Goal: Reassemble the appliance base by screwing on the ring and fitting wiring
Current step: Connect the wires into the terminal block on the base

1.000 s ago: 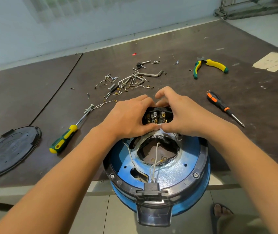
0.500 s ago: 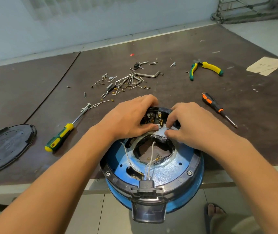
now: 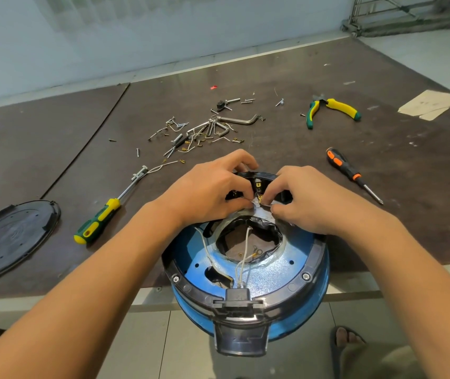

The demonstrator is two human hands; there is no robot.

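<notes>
The blue appliance base (image 3: 270, 272) lies upside down at the table's near edge, with a black ring (image 3: 315, 258) screwed round its rim. White wires (image 3: 241, 258) run from the black socket block (image 3: 238, 296) across the central opening. At the far side sits a black terminal block (image 3: 258, 184) with brass tabs. My left hand (image 3: 212, 187) and my right hand (image 3: 305, 198) meet there, fingers curled, both pinching a small brass wire terminal (image 3: 260, 199) and foil edge between them.
On the dark table lie a green-yellow screwdriver (image 3: 100, 217), an orange-black screwdriver (image 3: 351, 173), yellow-green pliers (image 3: 330, 109), a heap of screws, hex keys and short wires (image 3: 202, 129), and a black round bottom cover (image 3: 7, 239) at left. A sandalled foot (image 3: 347, 337) is below.
My right hand slid down from the top of the terminal block to its near side. Both hands' fingertips now meet on a terminal at the block's lower edge.
</notes>
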